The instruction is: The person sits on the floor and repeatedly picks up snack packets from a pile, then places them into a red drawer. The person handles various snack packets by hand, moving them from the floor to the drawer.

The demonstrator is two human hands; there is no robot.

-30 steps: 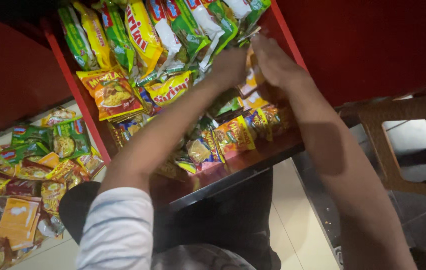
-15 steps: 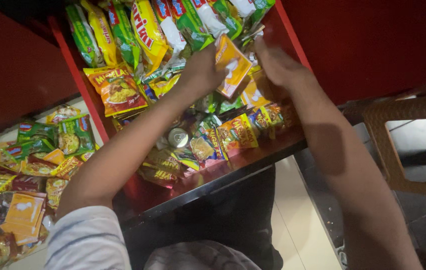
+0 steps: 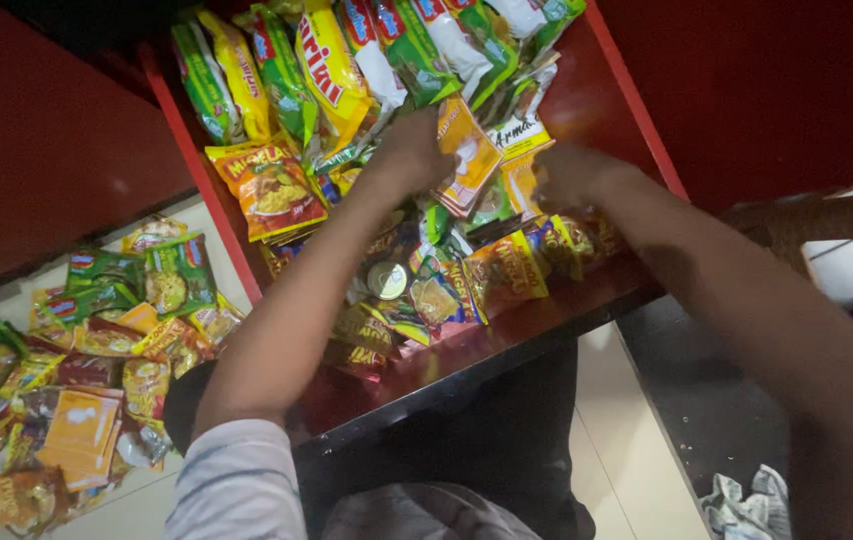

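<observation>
The left hand [image 3: 409,150] was curled closed around the edge of an orange sachet [image 3: 467,152], holding it just above the heap of packets inside a red drawer [image 3: 602,95]. The right hand [image 3: 569,178] lay just beside it, fingers bent down among yellow sachets [image 3: 522,185]; whether it actually gripped one could not be told. A small round tin [image 3: 387,280] sat lower in the drawer, between the two forearms, amid more mixed packets. Long green and yellow noodle packs [image 3: 277,75] lined the drawer's far end. On the floor to the left lay a separate spread of packets [image 3: 97,340], well apart from both hands.
</observation>
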